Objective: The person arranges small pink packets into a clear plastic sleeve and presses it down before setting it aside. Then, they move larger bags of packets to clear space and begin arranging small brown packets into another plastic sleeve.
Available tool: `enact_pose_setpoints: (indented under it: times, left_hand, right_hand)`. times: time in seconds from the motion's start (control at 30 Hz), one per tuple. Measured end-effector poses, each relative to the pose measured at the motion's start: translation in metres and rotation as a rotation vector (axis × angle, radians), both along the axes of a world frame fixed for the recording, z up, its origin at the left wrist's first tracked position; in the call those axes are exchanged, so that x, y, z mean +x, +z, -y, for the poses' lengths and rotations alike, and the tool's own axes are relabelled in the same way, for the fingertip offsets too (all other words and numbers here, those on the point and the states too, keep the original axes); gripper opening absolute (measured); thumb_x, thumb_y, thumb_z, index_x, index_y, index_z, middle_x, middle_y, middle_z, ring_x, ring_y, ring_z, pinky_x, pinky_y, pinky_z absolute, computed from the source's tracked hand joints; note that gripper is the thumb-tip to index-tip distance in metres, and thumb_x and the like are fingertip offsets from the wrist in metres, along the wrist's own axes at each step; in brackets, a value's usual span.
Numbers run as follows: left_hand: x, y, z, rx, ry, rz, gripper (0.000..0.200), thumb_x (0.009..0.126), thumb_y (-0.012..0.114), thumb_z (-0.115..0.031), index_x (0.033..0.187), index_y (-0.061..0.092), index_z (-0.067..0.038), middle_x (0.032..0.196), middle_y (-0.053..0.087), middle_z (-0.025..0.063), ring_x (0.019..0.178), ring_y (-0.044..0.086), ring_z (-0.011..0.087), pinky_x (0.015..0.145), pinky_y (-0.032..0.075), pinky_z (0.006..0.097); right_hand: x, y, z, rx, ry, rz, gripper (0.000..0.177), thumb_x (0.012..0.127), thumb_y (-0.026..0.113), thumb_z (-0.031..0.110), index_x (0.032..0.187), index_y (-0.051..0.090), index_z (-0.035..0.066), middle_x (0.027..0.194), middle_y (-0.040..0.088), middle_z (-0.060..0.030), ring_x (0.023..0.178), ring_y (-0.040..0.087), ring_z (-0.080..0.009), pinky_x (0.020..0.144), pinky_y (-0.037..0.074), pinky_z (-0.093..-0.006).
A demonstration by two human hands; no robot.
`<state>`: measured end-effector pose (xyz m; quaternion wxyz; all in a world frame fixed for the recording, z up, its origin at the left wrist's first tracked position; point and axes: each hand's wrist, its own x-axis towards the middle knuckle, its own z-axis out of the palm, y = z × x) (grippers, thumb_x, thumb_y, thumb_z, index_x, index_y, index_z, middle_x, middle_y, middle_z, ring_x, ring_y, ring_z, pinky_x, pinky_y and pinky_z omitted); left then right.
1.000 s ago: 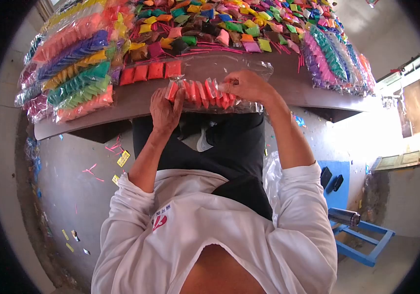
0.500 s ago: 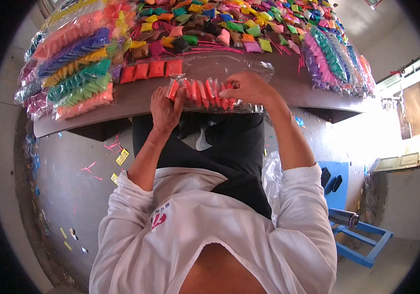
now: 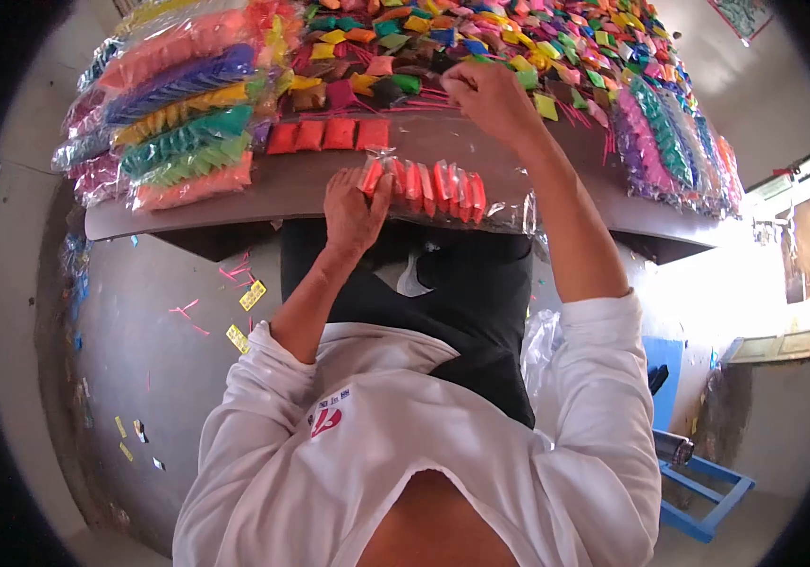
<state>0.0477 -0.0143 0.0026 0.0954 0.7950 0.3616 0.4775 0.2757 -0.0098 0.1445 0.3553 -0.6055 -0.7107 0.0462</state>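
Along the table's front edge lies a clear plastic bag (image 3: 509, 215) with a row of small red packets (image 3: 438, 189) standing side by side in it. My left hand (image 3: 356, 208) is closed on the left end of this bag, thumb and fingers around the first packets. Raised over the table, my right hand (image 3: 492, 99) is near the pink strips (image 3: 433, 99) and apart from the bag. Its fingers are curled, and whatever they hold, if anything, is hidden. Several flat red packets (image 3: 340, 134) lie in a line behind the bag.
A heap of small multicoloured packets (image 3: 480, 33) covers the back of the table (image 3: 301, 194). Filled clear bags are stacked at the left (image 3: 187, 128) and right (image 3: 655, 142). Pink strips and yellow labels (image 3: 253, 295) litter the floor. A blue stool frame (image 3: 707, 496) stands at the lower right.
My right hand has left the right end of the bag and moved up and away toward the heap. My left hand stays on the bag. The whole view has shifted slightly.
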Motion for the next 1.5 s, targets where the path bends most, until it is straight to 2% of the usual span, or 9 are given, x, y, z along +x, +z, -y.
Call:
enact_pose_setpoints:
  times: [0.07,0.2,0.33,0.47,0.67,0.77,0.97,1.27,1.5]
  left_hand:
    - [-0.001,-0.001,0.0,-0.009,0.009,-0.018,0.024,0.093,0.058,-0.027,0.094,0.064,-0.004,0.086,0.064,0.0166,0.087,0.059,0.0398,0.087,0.044,0.0482]
    - [-0.004,0.001,0.0,-0.066,-0.033,-0.026,0.025,0.092,0.059,-0.027,0.093,0.063,-0.003,0.088,0.063,0.0175,0.089,0.058,0.0396,0.087,0.043,0.0474]
    - [-0.006,0.004,0.001,-0.068,-0.049,-0.008,0.024,0.091,0.06,-0.027,0.095,0.064,-0.004,0.087,0.062,0.0171,0.089,0.058,0.0387,0.087,0.043,0.0467]
    - [-0.009,0.003,0.003,-0.078,-0.079,0.013,0.027,0.091,0.06,-0.029,0.101,0.063,-0.004,0.088,0.061,0.0161,0.088,0.058,0.0373,0.09,0.043,0.046]
    - [-0.009,-0.001,0.002,-0.043,-0.065,0.003,0.031,0.093,0.058,-0.033,0.106,0.062,-0.004,0.089,0.061,0.0152,0.092,0.058,0.0357,0.094,0.041,0.0462]
    - [-0.008,0.0,0.002,-0.024,-0.06,0.015,0.031,0.092,0.06,-0.032,0.102,0.063,-0.003,0.089,0.061,0.0165,0.089,0.058,0.0378,0.091,0.042,0.0471]
    - [-0.009,0.001,0.002,-0.05,-0.051,-0.001,0.031,0.092,0.06,-0.033,0.098,0.063,-0.002,0.087,0.06,0.0168,0.088,0.057,0.0388,0.089,0.043,0.0471]
    - [-0.008,-0.002,0.002,-0.108,-0.05,-0.022,0.031,0.091,0.06,-0.033,0.093,0.062,-0.003,0.086,0.06,0.0165,0.091,0.058,0.0376,0.095,0.041,0.0469]
    - [-0.008,-0.003,0.0,-0.083,-0.067,0.009,0.032,0.091,0.06,-0.033,0.093,0.062,-0.001,0.088,0.061,0.0183,0.092,0.058,0.0382,0.095,0.041,0.0472]
  right_hand:
    - [-0.013,0.0,-0.032,0.03,0.047,0.085,0.025,0.089,0.06,0.024,0.098,0.07,0.003,0.076,0.069,-0.0099,0.066,0.065,-0.0176,0.065,0.051,-0.0327]
    - [-0.041,-0.013,-0.088,-0.165,0.206,0.293,0.029,0.081,0.063,0.028,0.099,0.071,0.006,0.095,0.071,-0.0162,0.091,0.068,-0.0363,0.082,0.053,-0.0454]
    - [-0.06,-0.054,-0.13,-0.402,0.264,0.54,0.048,0.076,0.073,0.033,0.115,0.064,0.005,0.106,0.069,-0.0179,0.095,0.066,-0.0349,0.08,0.052,-0.0427]
    - [-0.065,-0.083,-0.133,-0.508,0.214,0.648,0.06,0.07,0.079,0.039,0.115,0.065,0.003,0.11,0.067,-0.0189,0.1,0.065,-0.0364,0.084,0.051,-0.0443]
    - [-0.058,-0.074,-0.129,-0.637,0.123,0.552,0.05,0.065,0.084,0.038,0.092,0.071,-0.003,0.089,0.069,-0.0217,0.086,0.069,-0.0353,0.075,0.053,-0.0447]
    - [-0.054,-0.073,-0.128,-0.783,0.11,0.556,0.068,0.067,0.082,0.043,0.116,0.064,-0.001,0.114,0.065,-0.0229,0.106,0.063,-0.0362,0.087,0.05,-0.0437]
    - [-0.052,-0.072,-0.114,-0.657,0.106,0.562,0.07,0.065,0.083,0.046,0.115,0.063,0.001,0.111,0.065,-0.0217,0.105,0.062,-0.0376,0.087,0.05,-0.0444]
    - [-0.063,-0.049,-0.118,-0.557,0.365,0.17,0.044,0.07,0.08,0.034,0.087,0.061,-0.001,0.077,0.06,-0.0095,0.076,0.054,-0.0163,0.07,0.046,-0.033]
    - [-0.088,-0.081,-0.139,-0.484,0.356,0.323,0.048,0.068,0.079,0.04,0.089,0.063,0.0,0.084,0.066,-0.0146,0.082,0.063,-0.0279,0.071,0.048,-0.0389]
